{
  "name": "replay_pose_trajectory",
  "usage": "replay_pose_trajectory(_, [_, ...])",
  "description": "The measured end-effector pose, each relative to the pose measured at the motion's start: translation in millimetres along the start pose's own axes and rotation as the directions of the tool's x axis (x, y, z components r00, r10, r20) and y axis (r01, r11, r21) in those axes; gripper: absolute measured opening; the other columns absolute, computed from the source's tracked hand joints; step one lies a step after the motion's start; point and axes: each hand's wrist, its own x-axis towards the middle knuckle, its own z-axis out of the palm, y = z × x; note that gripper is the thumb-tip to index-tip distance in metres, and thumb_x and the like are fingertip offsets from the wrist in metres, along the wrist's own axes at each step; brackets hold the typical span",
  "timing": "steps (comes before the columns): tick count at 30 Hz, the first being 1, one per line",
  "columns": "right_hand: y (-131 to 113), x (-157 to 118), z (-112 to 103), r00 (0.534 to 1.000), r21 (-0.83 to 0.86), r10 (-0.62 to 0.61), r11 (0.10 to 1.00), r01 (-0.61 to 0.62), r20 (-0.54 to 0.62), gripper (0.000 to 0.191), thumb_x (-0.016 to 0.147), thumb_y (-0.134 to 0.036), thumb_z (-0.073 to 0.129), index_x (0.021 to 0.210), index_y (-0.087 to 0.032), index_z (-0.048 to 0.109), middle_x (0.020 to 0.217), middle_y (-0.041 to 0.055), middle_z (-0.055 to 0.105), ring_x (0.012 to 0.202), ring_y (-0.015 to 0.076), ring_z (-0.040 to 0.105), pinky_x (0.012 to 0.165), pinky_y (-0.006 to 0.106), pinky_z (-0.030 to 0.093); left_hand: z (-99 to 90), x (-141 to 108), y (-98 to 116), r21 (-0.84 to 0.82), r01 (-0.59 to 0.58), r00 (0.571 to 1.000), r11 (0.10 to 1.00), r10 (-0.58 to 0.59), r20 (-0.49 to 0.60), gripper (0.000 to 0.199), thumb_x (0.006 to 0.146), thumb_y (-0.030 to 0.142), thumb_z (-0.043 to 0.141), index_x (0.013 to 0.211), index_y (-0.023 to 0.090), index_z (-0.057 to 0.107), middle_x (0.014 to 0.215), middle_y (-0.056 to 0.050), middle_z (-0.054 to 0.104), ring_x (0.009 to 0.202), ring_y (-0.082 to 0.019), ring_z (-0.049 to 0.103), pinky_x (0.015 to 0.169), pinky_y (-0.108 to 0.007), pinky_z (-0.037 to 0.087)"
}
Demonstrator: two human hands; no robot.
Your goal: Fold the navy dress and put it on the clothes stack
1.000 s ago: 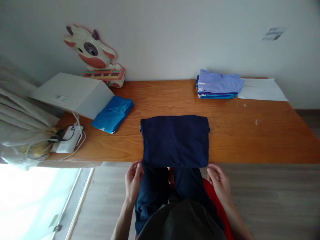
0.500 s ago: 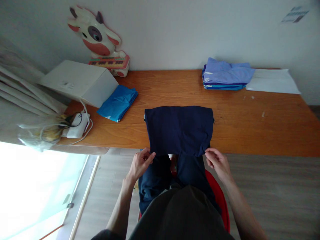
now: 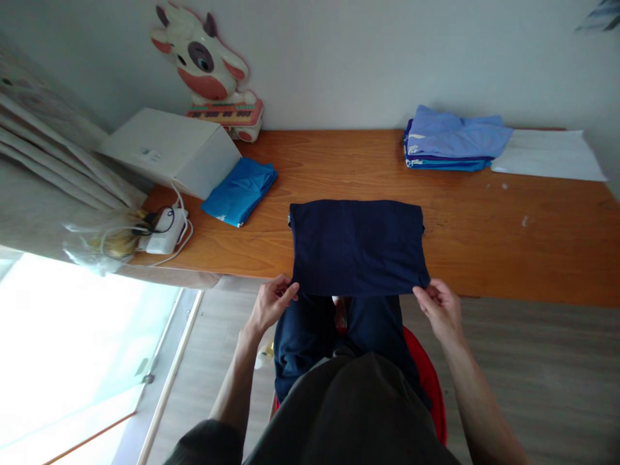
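Note:
A folded dark navy cloth (image 3: 357, 248), perhaps a garment, lies on the wooden table (image 3: 334, 165) with its near edge reaching the table's front edge. My left hand (image 3: 272, 302) pinches its near left corner between thumb and fingers. At the near right corner, my right hand (image 3: 440, 309) grips the fabric the same way. The near edge is stretched nearly straight between both hands, just above my knees. What kind of garment it is cannot be told from this side.
Back right stands a stack of folded blue and purple cloths (image 3: 455, 139) beside a white sheet (image 3: 547, 154). To the left lie a folded bright blue cloth (image 3: 239, 190), a white box (image 3: 169, 148), a cow-shaped toy keyboard (image 3: 213, 71), a white power strip (image 3: 167, 230) with cables and a plastic bag (image 3: 104, 242).
My right hand has moved outward to the right, pulling the near right corner with it. The crumpled near edge is now straighter and wider. The camera view has shifted slightly.

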Motion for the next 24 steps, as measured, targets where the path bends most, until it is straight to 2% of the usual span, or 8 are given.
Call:
replay_pose_trajectory(2, [1,4,-1,1.000,0.031,0.010,0.999,-0.010,0.008,0.038,0.086,-0.055,0.085,0.097,-0.026,0.062,0.059,-0.0085,0.048,0.050,0.0106,0.039,0.045,0.025,0.027,1.1,0,-6,-0.015,0.023,1.000,1.000,-0.023,0.011,0.039,0.088,0.058,0.081,0.080,0.023,0.065,0.070,-0.005,0.075,0.061,-0.021,0.070,0.055,-0.029,0.051])
replay_pose_trajectory(5, [2,9,4,0.976,0.088,0.084,0.991,-0.103,0.201,0.038,0.089,-0.054,0.081,0.106,-0.026,0.063,0.059,-0.0083,0.051,0.049,0.0104,0.038,0.045,0.025,0.024,9.3,2,-17,-0.011,0.063,0.998,0.998,-0.063,0.023,0.043,0.085,0.059,0.084,0.074,0.023,0.064,0.067,-0.004,0.074,0.057,-0.020,0.068,0.051,-0.028,0.049])
replay_pose_trajectory(7, [4,11,6,0.946,0.093,0.102,0.986,-0.136,0.307,0.035,0.091,-0.053,0.080,0.101,-0.025,0.062,0.056,-0.0090,0.049,0.047,0.0093,0.035,0.046,0.025,0.022,16.6,3,-24,-0.029,0.075,0.997,0.997,-0.075,-0.006,0.045,0.087,0.061,0.082,0.072,0.023,0.062,0.059,-0.001,0.068,0.051,-0.018,0.064,0.049,-0.027,0.047])
replay_pose_trajectory(11, [8,13,-1,0.914,0.071,0.105,0.987,-0.144,0.393,0.036,0.092,-0.053,0.079,0.091,-0.024,0.058,0.052,-0.0109,0.044,0.044,0.0078,0.034,0.047,0.025,0.022,24.9,-2,-34,-0.137,0.055,0.996,0.989,-0.064,-0.055,0.044,0.096,0.060,0.072,0.080,0.022,0.061,0.059,0.000,0.067,0.054,-0.016,0.065,0.056,-0.026,0.051])
replay_pose_trajectory(14, [9,15,-12,0.905,-0.017,0.130,0.991,-0.135,0.405,0.040,0.091,-0.060,0.077,0.096,-0.025,0.058,0.051,-0.0103,0.049,0.043,0.0099,0.038,0.045,0.025,0.026,24.3,-9,-39,-0.200,0.057,0.994,0.978,-0.075,-0.083,0.040,0.098,0.059,0.070,0.088,0.021,0.062,0.062,0.001,0.068,0.056,-0.015,0.065,0.057,-0.025,0.051])
replay_pose_trajectory(16, [8,17,-20,0.918,-0.144,0.148,0.984,-0.101,0.368,0.044,0.090,-0.065,0.075,0.098,-0.025,0.058,0.052,-0.0080,0.055,0.043,0.0124,0.044,0.046,0.026,0.031,23.2,-11,-42,-0.221,0.073,0.991,0.973,-0.096,-0.093,0.040,0.098,0.059,0.071,0.090,0.021,0.061,0.061,0.002,0.067,0.055,-0.015,0.064,0.057,-0.024,0.051])
replay_pose_trajectory(21, [4,16,-31,0.964,-0.502,0.050,0.860,0.091,0.261,0.044,0.091,-0.068,0.073,0.089,-0.027,0.057,0.058,-0.0013,0.068,0.053,0.0192,0.061,0.057,0.032,0.045,25.9,-9,-47,-0.231,0.090,0.984,0.969,-0.122,-0.128,0.040,0.094,0.059,0.076,0.091,0.022,0.060,0.059,0.004,0.065,0.052,-0.013,0.061,0.054,-0.023,0.048])
replay_pose_trajectory(24, [7,11,-32,0.960,-0.465,0.037,0.879,0.101,0.279,0.043,0.093,-0.068,0.071,0.094,-0.027,0.059,0.073,0.0031,0.078,0.062,0.0217,0.069,0.062,0.034,0.052,29.0,-7,-48,-0.231,0.088,0.980,0.969,-0.126,-0.152,0.041,0.092,0.058,0.079,0.090,0.023,0.059,0.058,0.005,0.064,0.051,-0.013,0.061,0.053,-0.022,0.047])
